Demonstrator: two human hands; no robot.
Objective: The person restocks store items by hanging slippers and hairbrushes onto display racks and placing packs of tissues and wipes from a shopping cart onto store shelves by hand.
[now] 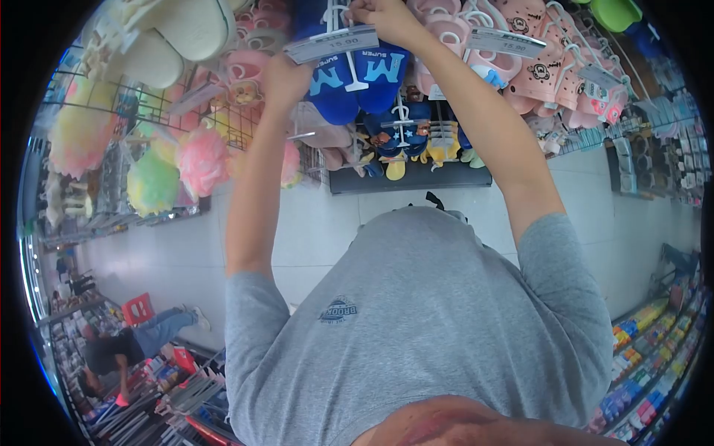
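A pair of blue slippers [338, 102] with light-blue "SUPER M" lettering hangs from a white plastic hanger [352, 70] at the top of the head view. A price tag [332, 45] reading 15.90 crosses in front of them. My left hand [285, 79] is closed at the slippers' left edge, its fingertips partly hidden behind the tag and the slippers. Higher up, my right hand [383, 18] pinches the top of the white hanger by the hook. Pink clogs [537, 56] hang to the right of my right forearm.
White slippers [195, 31] and fluffy pastel slippers [202, 160] hang on the wire rack at left. Small children's slippers [401, 141] hang lower, above a dark base shelf [409, 180]. Behind me at lower left, a person [126, 349] is beside stocked shelves.
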